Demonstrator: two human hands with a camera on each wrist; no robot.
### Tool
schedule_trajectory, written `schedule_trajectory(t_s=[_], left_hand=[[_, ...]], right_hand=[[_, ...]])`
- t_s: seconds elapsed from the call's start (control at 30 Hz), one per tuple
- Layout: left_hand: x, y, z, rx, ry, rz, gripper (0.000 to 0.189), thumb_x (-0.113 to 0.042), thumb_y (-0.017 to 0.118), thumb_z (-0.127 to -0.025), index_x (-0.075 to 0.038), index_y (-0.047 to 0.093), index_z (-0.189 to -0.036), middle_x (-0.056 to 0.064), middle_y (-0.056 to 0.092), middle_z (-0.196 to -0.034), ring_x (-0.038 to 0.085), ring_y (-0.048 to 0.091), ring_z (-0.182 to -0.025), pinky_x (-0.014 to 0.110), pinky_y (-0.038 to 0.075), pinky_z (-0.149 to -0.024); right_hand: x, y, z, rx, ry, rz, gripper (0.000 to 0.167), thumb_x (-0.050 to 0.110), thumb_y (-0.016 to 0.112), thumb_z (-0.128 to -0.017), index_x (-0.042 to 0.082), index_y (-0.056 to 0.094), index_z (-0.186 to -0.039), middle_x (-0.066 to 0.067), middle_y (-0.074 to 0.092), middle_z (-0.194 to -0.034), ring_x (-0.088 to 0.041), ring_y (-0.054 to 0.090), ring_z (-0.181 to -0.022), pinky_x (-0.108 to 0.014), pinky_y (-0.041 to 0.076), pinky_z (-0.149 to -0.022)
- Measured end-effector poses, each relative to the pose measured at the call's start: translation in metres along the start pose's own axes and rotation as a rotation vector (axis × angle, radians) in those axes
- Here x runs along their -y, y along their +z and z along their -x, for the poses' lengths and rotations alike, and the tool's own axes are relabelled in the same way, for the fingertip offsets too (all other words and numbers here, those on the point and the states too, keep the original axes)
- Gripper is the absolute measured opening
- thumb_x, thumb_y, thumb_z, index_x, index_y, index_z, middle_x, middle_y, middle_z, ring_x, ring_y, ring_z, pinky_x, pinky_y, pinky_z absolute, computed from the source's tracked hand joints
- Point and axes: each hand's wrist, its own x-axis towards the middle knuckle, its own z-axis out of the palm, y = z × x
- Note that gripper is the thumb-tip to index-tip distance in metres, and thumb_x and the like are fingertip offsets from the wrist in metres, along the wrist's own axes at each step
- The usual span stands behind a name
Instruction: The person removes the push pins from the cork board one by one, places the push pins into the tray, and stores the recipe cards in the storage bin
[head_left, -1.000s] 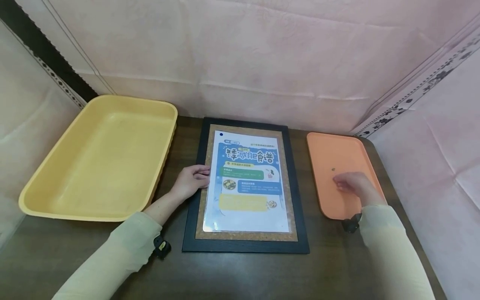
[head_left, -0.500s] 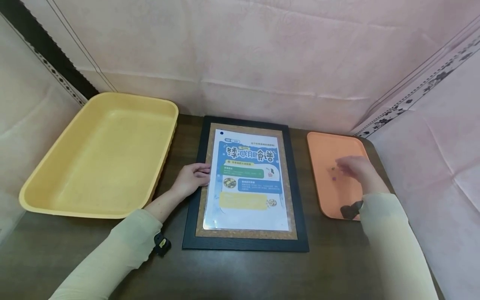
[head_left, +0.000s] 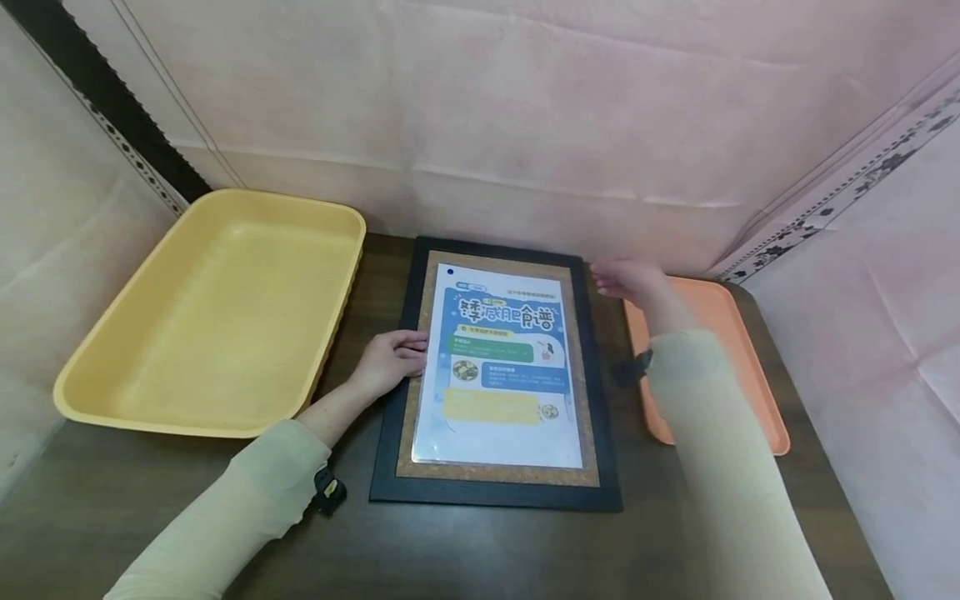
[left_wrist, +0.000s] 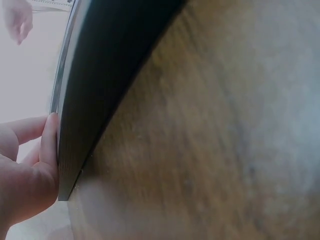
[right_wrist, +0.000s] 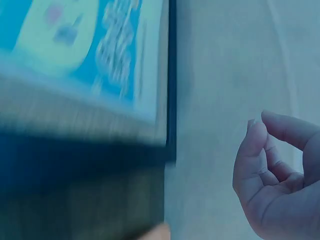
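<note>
A corkboard with a black frame (head_left: pixel 495 493) lies on the table, and a printed sheet (head_left: pixel 498 446) covers most of its cork. A small dark blue pin head (head_left: pixel 450 272) shows at the sheet's upper left corner. My left hand (head_left: pixel 386 362) rests on the board's left side, its fingertips touching the sheet's edge; in the left wrist view the fingers (left_wrist: pixel 48 145) lie along the frame. Above the board's upper right corner is my right hand (head_left: pixel 637 287), thumb and forefinger tips brought close together (right_wrist: pixel 277 175). Whether something tiny sits between them cannot be made out.
An orange tray (head_left: pixel 716 308) lies right of the board, partly hidden by my right arm. At the left stands a large yellow tub (head_left: pixel 225 333). Pale cloth (head_left: pixel 495 125) hangs behind and at both sides of the brown table (head_left: pixel 495 558).
My right hand has left the orange tray, where small green and purple bits showed, and moved left and away to the board's upper right corner. My left hand has stayed on the board.
</note>
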Motion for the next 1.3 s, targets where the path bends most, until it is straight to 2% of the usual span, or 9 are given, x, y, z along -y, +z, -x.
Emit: schedule_trajectory(t_s=[0.07,0.17,0.23,0.37,0.47,0.67,0.77,0.93,1.3], left_hand=[[0.0,0.0,0.0,-0.002,0.0,0.002,0.044,-0.004,0.059,-0.089,0.0,0.05,-0.132,0.019,0.058,-0.123,0.027,0.063,-0.104,0.031,0.057,-0.081],[0.0,0.0,0.001,-0.003,0.0,0.008,0.044,-0.004,0.06,-0.089,0.001,0.049,-0.132,0.019,0.058,-0.123,0.027,0.063,-0.104,0.031,0.057,-0.081],[0.0,0.001,0.001,-0.005,0.004,0.013,0.044,-0.004,0.06,-0.089,0.001,0.05,-0.131,0.019,0.059,-0.123,0.027,0.063,-0.104,0.031,0.057,-0.082],[0.001,0.002,0.001,-0.003,0.0,0.025,0.043,-0.004,0.06,-0.089,0.0,0.05,-0.131,0.02,0.059,-0.122,0.026,0.064,-0.103,0.031,0.057,-0.082],[0.001,0.003,0.001,-0.006,-0.004,0.035,0.043,-0.003,0.059,-0.089,0.001,0.05,-0.131,0.02,0.059,-0.122,0.026,0.064,-0.103,0.032,0.057,-0.081],[0.001,0.003,0.003,-0.013,-0.011,0.035,0.043,-0.004,0.06,-0.089,0.001,0.051,-0.13,0.02,0.059,-0.122,0.026,0.064,-0.103,0.032,0.057,-0.081],[-0.001,0.002,0.004,-0.016,-0.008,0.039,0.043,-0.004,0.06,-0.089,0.001,0.051,-0.13,0.02,0.059,-0.123,0.026,0.064,-0.103,0.032,0.057,-0.082],[-0.002,0.001,0.003,-0.018,0.002,0.041,0.043,-0.003,0.06,-0.088,0.001,0.051,-0.13,0.019,0.059,-0.123,0.026,0.064,-0.103,0.031,0.057,-0.081],[0.0,0.002,0.004,-0.028,0.005,0.049,0.041,-0.003,0.061,-0.088,0.002,0.053,-0.128,0.02,0.06,-0.122,0.025,0.065,-0.101,0.031,0.057,-0.08]], right_hand=[[0.009,0.016,-0.007,-0.005,-0.01,-0.04,0.027,0.013,0.057,-0.092,-0.003,0.056,-0.114,0.006,0.062,-0.073,-0.006,0.06,-0.066,-0.018,0.054,-0.065],[0.02,0.039,-0.015,-0.019,0.005,-0.054,0.022,0.015,0.058,-0.091,0.001,0.059,-0.109,0.004,0.062,-0.073,-0.009,0.061,-0.068,-0.018,0.054,-0.064],[0.028,0.054,-0.018,-0.014,0.023,-0.067,0.023,0.016,0.06,-0.091,0.003,0.06,-0.11,0.002,0.063,-0.077,-0.013,0.063,-0.076,-0.02,0.054,-0.068],[0.038,0.082,-0.026,-0.002,0.037,-0.104,0.022,0.016,0.063,-0.089,0.006,0.061,-0.108,-0.002,0.063,-0.084,-0.021,0.062,-0.088,-0.021,0.053,-0.067],[0.041,0.103,-0.033,0.018,0.021,-0.131,0.021,0.015,0.064,-0.088,0.005,0.062,-0.106,-0.006,0.062,-0.087,-0.023,0.062,-0.088,-0.02,0.053,-0.065],[0.04,0.137,-0.046,0.072,0.008,-0.101,0.023,0.016,0.063,-0.089,0.003,0.065,-0.107,-0.006,0.061,-0.089,-0.02,0.061,-0.084,-0.022,0.053,-0.07],[0.037,0.15,-0.054,0.07,0.029,-0.093,0.024,0.017,0.062,-0.089,0.004,0.066,-0.109,-0.006,0.063,-0.09,-0.018,0.061,-0.082,-0.023,0.053,-0.072],[0.031,0.167,-0.066,0.093,0.101,-0.148,0.024,0.016,0.061,-0.09,0.004,0.065,-0.111,-0.005,0.062,-0.086,-0.014,0.061,-0.076,-0.021,0.054,-0.071],[0.023,0.192,-0.072,0.039,0.076,-0.074,0.025,0.023,0.062,-0.09,0.004,0.066,-0.106,-0.004,0.065,-0.082,-0.012,0.065,-0.068,-0.021,0.055,-0.067]])
